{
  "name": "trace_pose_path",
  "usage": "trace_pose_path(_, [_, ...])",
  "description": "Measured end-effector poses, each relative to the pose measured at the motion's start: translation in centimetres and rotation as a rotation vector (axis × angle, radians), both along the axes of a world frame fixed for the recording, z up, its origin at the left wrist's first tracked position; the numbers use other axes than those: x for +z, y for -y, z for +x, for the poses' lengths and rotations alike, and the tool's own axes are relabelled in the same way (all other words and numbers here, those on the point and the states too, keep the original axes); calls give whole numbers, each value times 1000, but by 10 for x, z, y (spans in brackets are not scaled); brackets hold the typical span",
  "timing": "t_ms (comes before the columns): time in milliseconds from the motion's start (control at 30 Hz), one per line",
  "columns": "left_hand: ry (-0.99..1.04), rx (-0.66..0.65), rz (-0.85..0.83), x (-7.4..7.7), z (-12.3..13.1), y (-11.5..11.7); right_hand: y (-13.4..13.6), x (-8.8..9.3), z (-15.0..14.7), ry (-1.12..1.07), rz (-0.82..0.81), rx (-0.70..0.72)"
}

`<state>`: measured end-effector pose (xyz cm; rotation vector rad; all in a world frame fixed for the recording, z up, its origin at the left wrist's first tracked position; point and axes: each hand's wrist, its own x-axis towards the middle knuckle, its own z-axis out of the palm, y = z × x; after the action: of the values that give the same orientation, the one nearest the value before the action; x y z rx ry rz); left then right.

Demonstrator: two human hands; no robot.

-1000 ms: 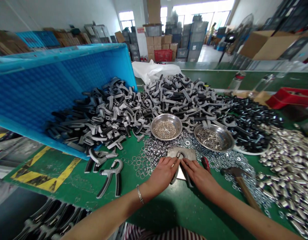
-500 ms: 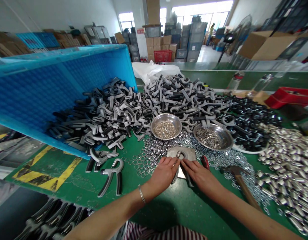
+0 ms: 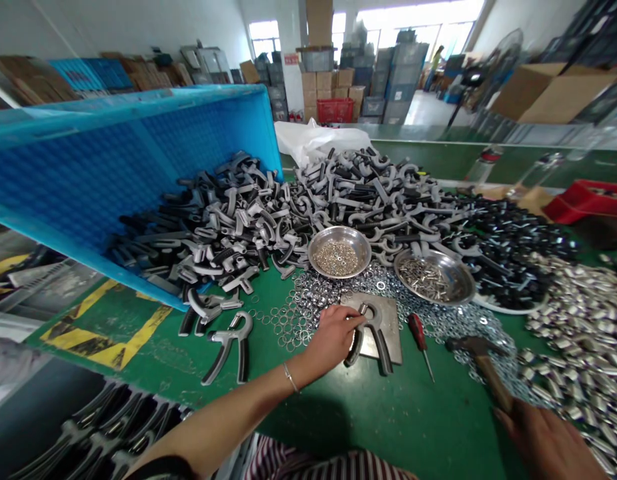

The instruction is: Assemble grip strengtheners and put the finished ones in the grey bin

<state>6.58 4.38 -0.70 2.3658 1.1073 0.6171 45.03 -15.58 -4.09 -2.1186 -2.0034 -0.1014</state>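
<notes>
On a square metal plate [image 3: 392,320] lies a grey-and-black hand grip [image 3: 379,337] with its two handles spread toward me. My left hand [image 3: 333,337] holds it near its top, fingers closed on the left handle and the spring end. At the lower right my right hand [image 3: 551,437] is closed around the wooden handle of a hammer [image 3: 491,377], whose head rests among small washers. A red screwdriver [image 3: 419,333] lies between the plate and the hammer. Another hand grip [image 3: 231,347], with a spring, lies to the left.
Behind are a bowl of small nuts [image 3: 339,252], a bowl of pins [image 3: 435,277] and a heap of grey handles [image 3: 358,187]. A tipped blue crate [image 3: 138,153] stands left. Metal cylinders [image 3: 573,320] and black parts [image 3: 523,247] are piled right.
My right hand has left the hand grip, moved right and down, and taken hold of the hammer handle. The screwdriver is now uncovered. My left hand stays at the hand grip.
</notes>
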Motion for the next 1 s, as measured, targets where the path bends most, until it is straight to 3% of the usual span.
trace_pose_path(133, [137, 25, -114, -3, 2, -3, -9, 22, -2, -167, -32, -51])
trace_pose_path(233, [174, 36, -111, 2, -1, -5, -25, 54, -37, -409, -59, -116])
trace_pose_path(300, [169, 58, -50, 10, -6, -13, -35, 74, -67, -557, -228, -53])
trace_pose_path(367, [108, 85, 36, 21, -12, -34, -46, 90, -96, -621, -369, 25])
trace_pose_path(467, [-140, 142, 148, 39, -17, -86, -66, 102, -125, -612, -402, 54])
trace_pose_path(567, [-351, 176, 151, 48, -14, -144, -89, 102, -140, -515, -354, 45])
trace_pose_path(667, [-420, 183, 118, 43, -6, -181, -106, 95, -145, -457, -462, 127])
trace_pose_path(733, [-440, 182, 117, 37, -1, -190, -110, 92, -145, -512, -510, 155])
trace_pose_path(867, [-417, 176, 152, 30, -2, -189, -107, 87, -140, -536, -416, 48])
trace_pose_path(1000, [-384, 212, 159, 29, -7, -188, -107, 76, -133, -591, -540, 87])
